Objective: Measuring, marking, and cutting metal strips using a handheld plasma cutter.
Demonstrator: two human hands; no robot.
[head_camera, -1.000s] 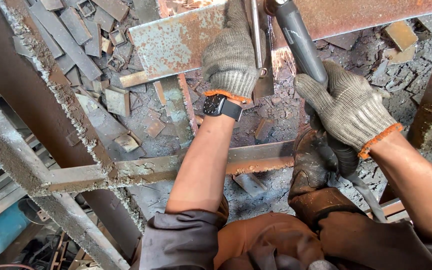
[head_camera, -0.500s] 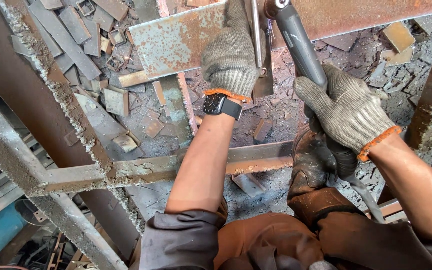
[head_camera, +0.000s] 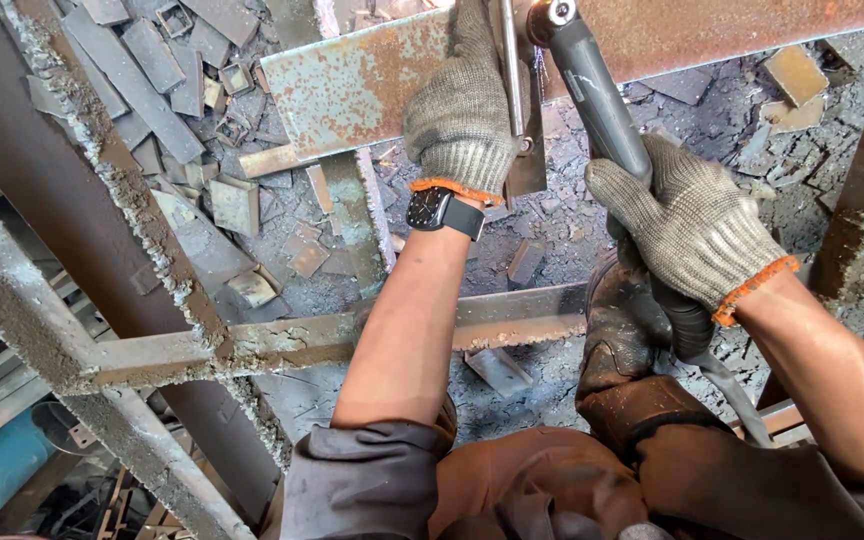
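head view: left hand is kept pressed on the rusty plate; welding torch is gripped closed by the right hand, tip unmoved at the plate's edge, so positioning is judged settled.

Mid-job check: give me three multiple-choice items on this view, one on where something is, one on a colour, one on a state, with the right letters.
1. Where is the left hand?
A. on the rusty steel plate
B. on the blue object at lower left
C. on the knee

2. What colour are the glove cuffs?
A. green
B. orange
C. white

3. How does the right hand stand to the welding torch?
A. apart from it
B. flat on top of it
C. fingers closed around its grey handle

Answers:
1 A, the gloved hand presses on the plate at the top, beside a thin rod.
2 B, both knitted grey gloves end in an orange edge.
3 C, the fingers wrap the handle, with the torch tip at the plate's edge.
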